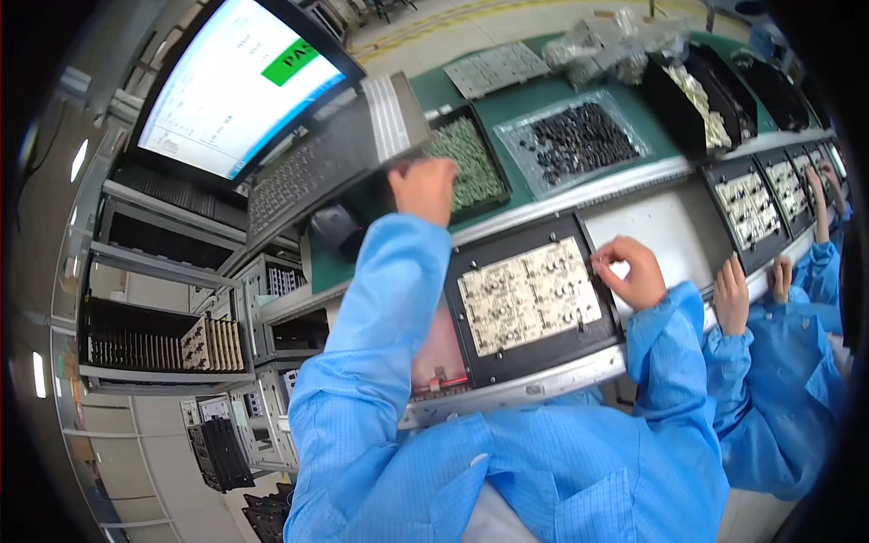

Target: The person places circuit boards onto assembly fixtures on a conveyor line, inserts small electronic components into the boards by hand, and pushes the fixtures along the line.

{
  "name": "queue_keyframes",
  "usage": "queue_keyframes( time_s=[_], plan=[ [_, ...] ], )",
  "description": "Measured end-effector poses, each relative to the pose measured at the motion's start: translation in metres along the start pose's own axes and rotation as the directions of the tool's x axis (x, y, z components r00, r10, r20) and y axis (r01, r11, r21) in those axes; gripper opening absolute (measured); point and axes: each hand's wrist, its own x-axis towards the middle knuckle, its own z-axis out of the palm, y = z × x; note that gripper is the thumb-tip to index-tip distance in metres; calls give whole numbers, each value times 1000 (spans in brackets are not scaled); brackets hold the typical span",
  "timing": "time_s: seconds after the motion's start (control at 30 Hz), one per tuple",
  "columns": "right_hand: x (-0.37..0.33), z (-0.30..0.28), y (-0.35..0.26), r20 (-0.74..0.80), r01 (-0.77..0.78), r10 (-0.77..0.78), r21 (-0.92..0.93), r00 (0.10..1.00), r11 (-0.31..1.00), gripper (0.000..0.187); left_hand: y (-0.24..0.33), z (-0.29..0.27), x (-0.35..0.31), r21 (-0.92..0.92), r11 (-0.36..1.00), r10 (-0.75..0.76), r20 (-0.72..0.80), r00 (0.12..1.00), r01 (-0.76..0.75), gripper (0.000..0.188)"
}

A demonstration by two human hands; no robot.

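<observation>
A: Your right hand (636,270) sat at the right edge of the circuit board panel (529,294), fingers curled and pressed together at the tips. Whether they pinched a small part, I could not tell; it was too small to see.

B: And where did the panel lie?

A: Flat in a black carrier frame (471,348), just in front of you on the pale conveyor rail (543,385) of the worktop (520,100). The panel was cream with dark dots of components, a matte rectangle split into smaller boards. The frame's rim ran close round it, so there was little room between board and rim.

B: Your left hand?

A: Your left hand (424,188) reached up and away, to the near edge of a black tray of small green parts (471,161). The fingers were bent over the tray's rim; whether they held anything, I could not tell. A tilted keyboard (335,158) hung just left of that hand, crowding it, under a bright monitor (237,83).

B: Any open room?

A: To the right of your frame lay a bare white stretch of belt (665,226), then another black frame with boards (749,208). Behind, a clear bag of black parts (575,138) lay on the green mat. Another person's hand (731,294) in a blue sleeve rested near your right elbow, narrowing that side.
</observation>
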Motion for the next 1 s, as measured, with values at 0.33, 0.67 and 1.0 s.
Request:
queue_keyframes(
  time_s=[0.33,0.67,1.0],
  plan=[
    [-6,-4,6,8,-21,22,-147,1000,989,7,3,-12,8,-209,935,-255,161,953,286,16],
    [1,-3,-1,-19,-22,19,-189,1000,982,7,89,-38,-50,-477,878,86,236,968,38,9],
    [-2,0,0,-1,-48,48,-195,999,980,7,89,-24,-57,-407,911,187,265,946,-66,9]
  ],
)
